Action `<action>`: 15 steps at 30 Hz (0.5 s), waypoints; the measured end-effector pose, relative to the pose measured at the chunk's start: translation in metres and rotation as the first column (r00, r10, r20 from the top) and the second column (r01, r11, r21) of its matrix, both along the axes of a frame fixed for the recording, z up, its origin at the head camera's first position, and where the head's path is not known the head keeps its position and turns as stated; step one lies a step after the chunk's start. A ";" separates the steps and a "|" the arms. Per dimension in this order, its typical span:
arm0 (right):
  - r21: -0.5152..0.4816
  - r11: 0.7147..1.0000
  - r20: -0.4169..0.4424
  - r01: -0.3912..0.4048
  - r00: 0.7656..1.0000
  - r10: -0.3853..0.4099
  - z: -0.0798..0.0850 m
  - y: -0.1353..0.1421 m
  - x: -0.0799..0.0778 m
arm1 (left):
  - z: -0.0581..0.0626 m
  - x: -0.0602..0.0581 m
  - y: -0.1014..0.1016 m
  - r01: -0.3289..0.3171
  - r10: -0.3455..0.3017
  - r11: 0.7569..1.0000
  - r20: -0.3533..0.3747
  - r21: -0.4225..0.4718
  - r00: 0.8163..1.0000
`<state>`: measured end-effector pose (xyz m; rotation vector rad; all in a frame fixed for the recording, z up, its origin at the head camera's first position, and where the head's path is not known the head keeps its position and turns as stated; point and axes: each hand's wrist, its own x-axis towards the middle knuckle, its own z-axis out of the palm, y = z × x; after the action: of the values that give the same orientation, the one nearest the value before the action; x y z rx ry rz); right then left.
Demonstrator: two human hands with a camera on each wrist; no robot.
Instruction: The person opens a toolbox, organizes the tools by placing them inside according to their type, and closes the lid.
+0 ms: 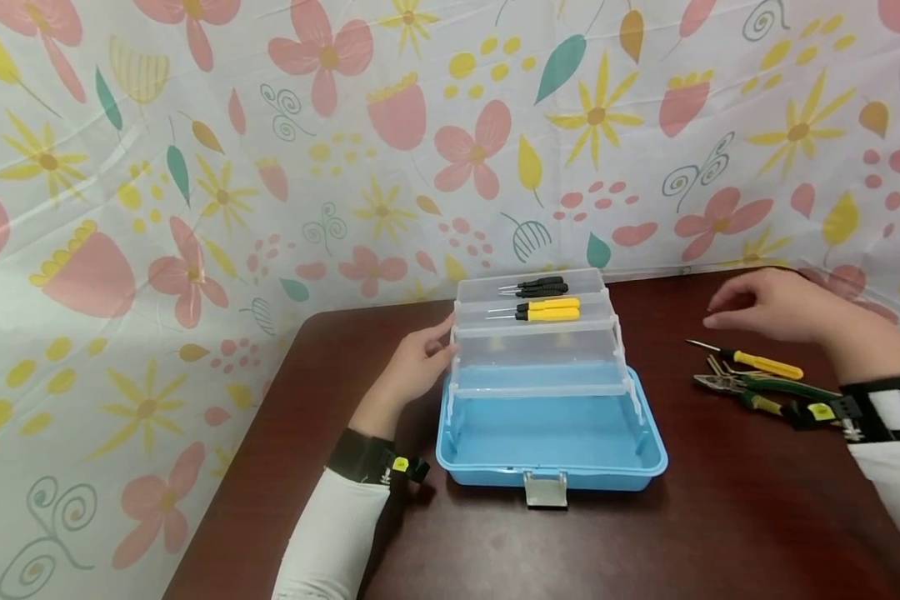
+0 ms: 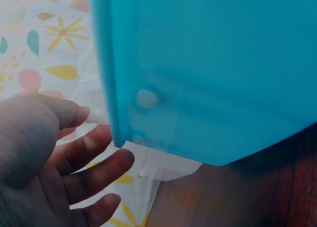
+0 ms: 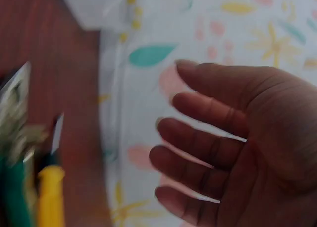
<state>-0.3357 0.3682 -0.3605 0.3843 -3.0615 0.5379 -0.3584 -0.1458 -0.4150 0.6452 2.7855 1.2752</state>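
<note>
- Leftmost and across twelve o'clock, we see thin, creased cloth point(image 1: 225, 125) printed with flowers; the dark, glossy surface point(image 1: 690, 517) ends against it in a rounded corner.
- At nine o'clock of the blue toolbox point(image 1: 480, 477), we find the left hand point(image 1: 408, 367), its spread, loosely bent fingers at the side of the clear trays point(image 1: 532, 354); whether finger and thumb pinch the rim, we cannot tell.
- The toolbox, smooth plastic, stands open, with its latch point(image 1: 546, 490) at six o'clock.
- Towards twelve, the stepped trays bear overlapping black-handled screwdrivers point(image 1: 543, 289), hard for us to count, and two yellow-handled screwdrivers point(image 1: 553, 315).
- At three o'clock, across a strip of surface, lie a loose yellow screwdriver point(image 1: 768, 364) and green-handled pliers point(image 1: 757, 384); the wrist camera point(image 1: 798, 415) partly covers the handles.
- Between two and three o'clock, the right hand point(image 1: 783, 304) hangs above the surface, fingers loosely bent, holding nothing; its sleeve point(image 1: 892, 492) is cut off.
</note>
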 end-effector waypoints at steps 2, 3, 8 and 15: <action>-0.026 0.999 0.049 0.028 0.998 -0.026 -0.016 0.016 0.003 | -0.001 0.000 0.000 -0.002 0.002 1.000 0.003 -0.006 1.000; -0.034 0.999 0.070 0.042 0.997 -0.039 -0.024 0.023 0.004 | -0.001 0.000 0.000 -0.004 0.004 1.000 0.004 -0.009 1.000; -0.054 0.995 0.118 0.085 0.990 -0.078 -0.055 0.045 0.010 | -0.002 0.000 0.000 -0.007 0.007 1.000 0.008 -0.012 1.000; -0.034 0.992 0.119 0.123 0.986 -0.118 -0.069 0.054 0.013 | 0.000 0.000 0.000 -0.001 0.001 1.000 0.004 -0.006 1.000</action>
<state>-0.3226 0.4217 -0.4298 0.1713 -3.1520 0.6380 -0.3585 -0.1453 -0.4148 0.6405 2.7856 1.2670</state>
